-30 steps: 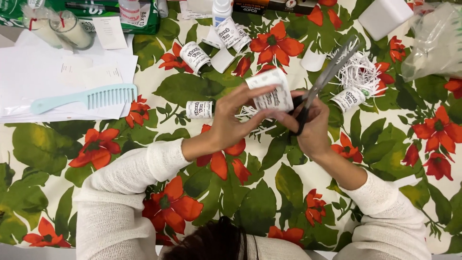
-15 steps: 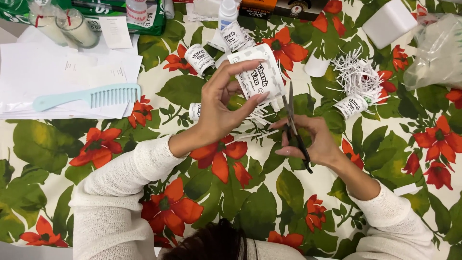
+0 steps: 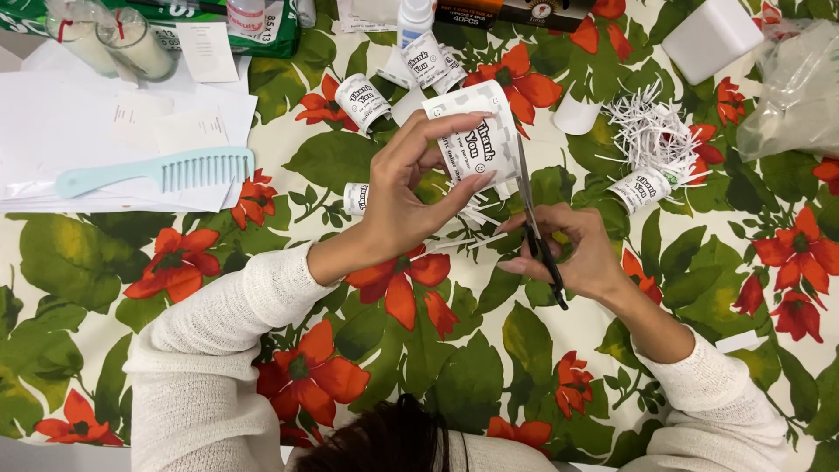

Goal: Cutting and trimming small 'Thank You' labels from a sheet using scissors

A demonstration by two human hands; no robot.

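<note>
Over the flowered tablecloth (image 3: 105, 262) the left hand (image 3: 398, 205) is raised, and it has the curled white printed paper slip (image 3: 476, 140) pinched between fingers and thumb. The fingertips curve over the slip's upper edge near the top left corner, the thumb presses up against its lower edge, and the rest of the paper bows out to the right of the hand, clear of the table. Fringed cuts hang from the slip's lower edge, just below the thumb.

The right hand (image 3: 581, 253) is wrapped around the black handles of the scissors (image 3: 535, 232), fingers curled through and around them. The blades point up and away, and they run right along the slip's right edge, touching or just beside it; how far apart the blades stand is hard to tell from this angle. So the paper sits between the two hands, held only by the left.

Around them: a light blue comb (image 3: 157, 172) on white sheets at the left, several rolled printed slips (image 3: 363, 100) scattered above the hands, a heap of white paper shreds (image 3: 651, 131) at the upper right with another rolled slip just below it, and two glass candles (image 3: 131, 39) at the top left corner.
</note>
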